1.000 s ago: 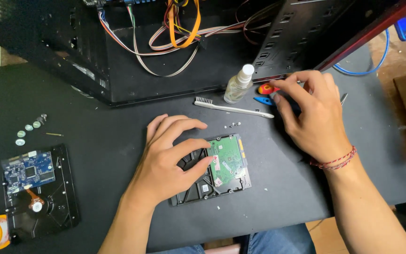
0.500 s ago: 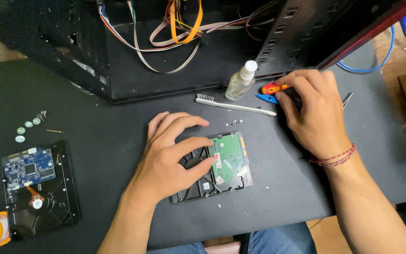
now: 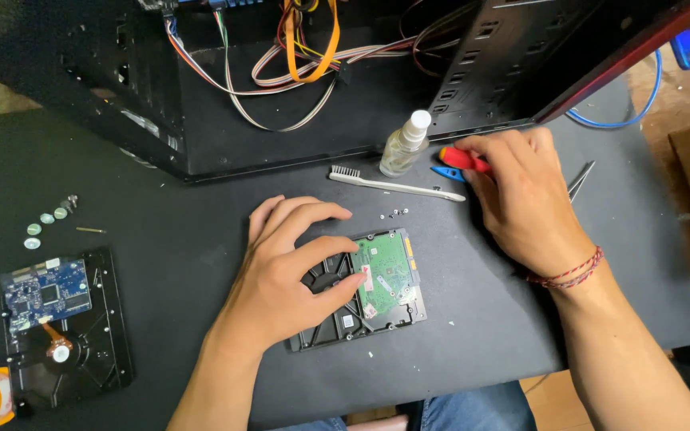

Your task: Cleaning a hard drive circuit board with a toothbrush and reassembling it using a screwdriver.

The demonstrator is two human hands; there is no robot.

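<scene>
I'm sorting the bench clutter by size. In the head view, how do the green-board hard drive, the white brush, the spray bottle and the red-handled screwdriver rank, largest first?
1. Green-board hard drive, partly under the left hand.
2. White brush, long but thin.
3. Spray bottle.
4. Red-handled screwdriver, mostly hidden in the right hand, so its rank is unsure.

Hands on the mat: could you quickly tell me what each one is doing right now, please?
Left hand: open, fingers spread, pressing on the hard drive.
Right hand: closed around a red-handled screwdriver.
</scene>
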